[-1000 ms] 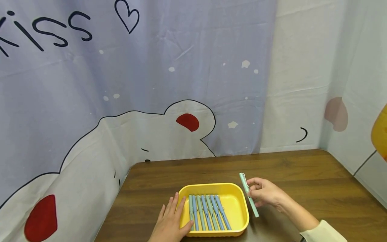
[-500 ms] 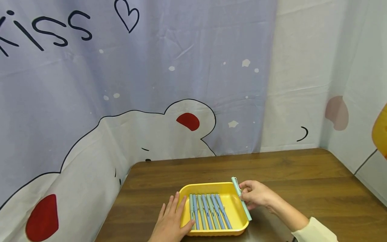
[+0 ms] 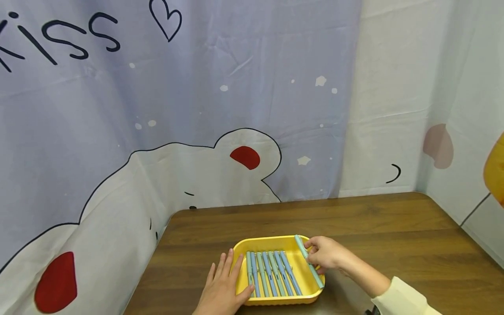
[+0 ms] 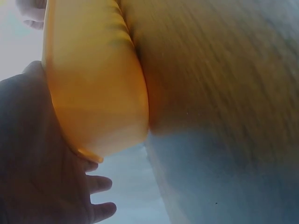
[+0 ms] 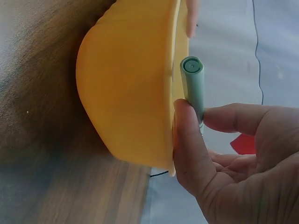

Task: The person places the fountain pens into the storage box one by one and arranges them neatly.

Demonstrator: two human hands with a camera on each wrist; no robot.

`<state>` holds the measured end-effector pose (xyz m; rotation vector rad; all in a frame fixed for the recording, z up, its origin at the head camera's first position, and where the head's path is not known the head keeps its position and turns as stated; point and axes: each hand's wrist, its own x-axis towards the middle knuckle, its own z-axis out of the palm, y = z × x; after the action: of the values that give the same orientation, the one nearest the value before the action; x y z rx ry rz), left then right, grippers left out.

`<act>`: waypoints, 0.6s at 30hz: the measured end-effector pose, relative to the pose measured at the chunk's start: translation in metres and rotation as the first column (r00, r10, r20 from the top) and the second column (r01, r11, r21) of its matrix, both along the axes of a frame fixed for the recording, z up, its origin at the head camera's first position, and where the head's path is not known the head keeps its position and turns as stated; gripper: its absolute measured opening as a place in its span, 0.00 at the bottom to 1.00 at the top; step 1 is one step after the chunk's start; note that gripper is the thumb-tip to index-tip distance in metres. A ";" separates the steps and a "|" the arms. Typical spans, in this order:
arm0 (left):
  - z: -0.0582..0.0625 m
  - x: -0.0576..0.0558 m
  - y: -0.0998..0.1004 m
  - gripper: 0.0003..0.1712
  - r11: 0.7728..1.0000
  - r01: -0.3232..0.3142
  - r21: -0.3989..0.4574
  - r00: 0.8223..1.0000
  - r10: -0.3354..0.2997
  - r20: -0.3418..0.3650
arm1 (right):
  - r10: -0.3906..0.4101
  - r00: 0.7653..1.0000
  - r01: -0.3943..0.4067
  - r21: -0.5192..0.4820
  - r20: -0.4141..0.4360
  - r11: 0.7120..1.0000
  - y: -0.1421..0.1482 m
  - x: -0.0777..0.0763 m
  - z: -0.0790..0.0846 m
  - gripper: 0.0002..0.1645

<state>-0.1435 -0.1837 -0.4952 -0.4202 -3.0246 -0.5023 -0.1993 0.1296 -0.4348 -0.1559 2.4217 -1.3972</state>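
A yellow plastic tray (image 3: 271, 302) sits on the wooden table, with a row of several green and blue pens (image 3: 271, 273) lying side by side in its left part. My right hand (image 3: 328, 254) pinches a pale green pen (image 3: 309, 261) between thumb and fingers, over the tray's right side. In the right wrist view that green pen (image 5: 194, 86) shows its round end, right above the tray's rim (image 5: 172, 70). My left hand (image 3: 224, 284) rests on the tray's left rim with fingers spread. From the left wrist, this hand (image 4: 46, 154) lies along the tray wall (image 4: 98, 93).
Brown wooden table (image 3: 366, 227) surrounds the tray. Behind it hangs a printed curtain (image 3: 189, 96) with bear drawings and lettering. Bare yellow tray floor (image 3: 299, 267) shows between the row of pens and the pen in my right hand.
My right hand has moved left with the green pen, from outside the tray to over its right side. The left hand stays on the rim, and the row of pens looks unchanged.
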 end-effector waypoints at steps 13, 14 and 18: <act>0.000 -0.001 0.000 0.50 1.000 0.005 0.016 1.000 -0.006 0.026 | 0.010 1.000 -0.008 0.089 -0.027 0.996 -0.023 0.000 -0.005 0.22; -0.001 -0.001 0.000 0.50 1.000 0.004 0.015 1.000 -0.004 0.025 | 0.023 0.999 -0.020 0.100 -0.031 0.995 -0.025 0.000 -0.006 0.21; -0.001 -0.001 0.000 0.50 1.000 0.000 0.005 1.000 0.000 0.013 | 0.045 0.998 -0.040 0.126 -0.038 0.991 -0.030 0.001 -0.010 0.20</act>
<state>-0.1447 -0.1838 -0.4965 -0.4186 -3.0355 -0.5151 -0.1987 0.0992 -0.4451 -0.2057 2.5153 -1.2311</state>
